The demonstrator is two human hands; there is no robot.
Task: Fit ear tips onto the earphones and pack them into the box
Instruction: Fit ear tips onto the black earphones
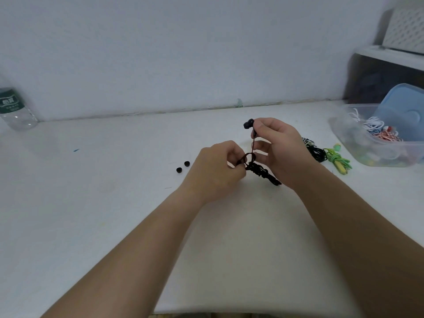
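Left hand (pixel 215 171) pinched cable loop (pixel 249 156); right hand (pixel 275 145) gripped cord below earbud (pixel 249 123). Likely the unwinding step; ear tips (pixel 187 163) need fitting next.

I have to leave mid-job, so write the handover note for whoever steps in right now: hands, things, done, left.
Left hand: pinches a loop of the black earphone cable.
Right hand: holds the black earbud raised by its stem.
Two loose ear tips lie on the table, left of the hands.
Clear box at right already holds other earphones; green earphones and a dark set lie beside it.
Left: fit the tips, pack the black set, and probably those two as well.
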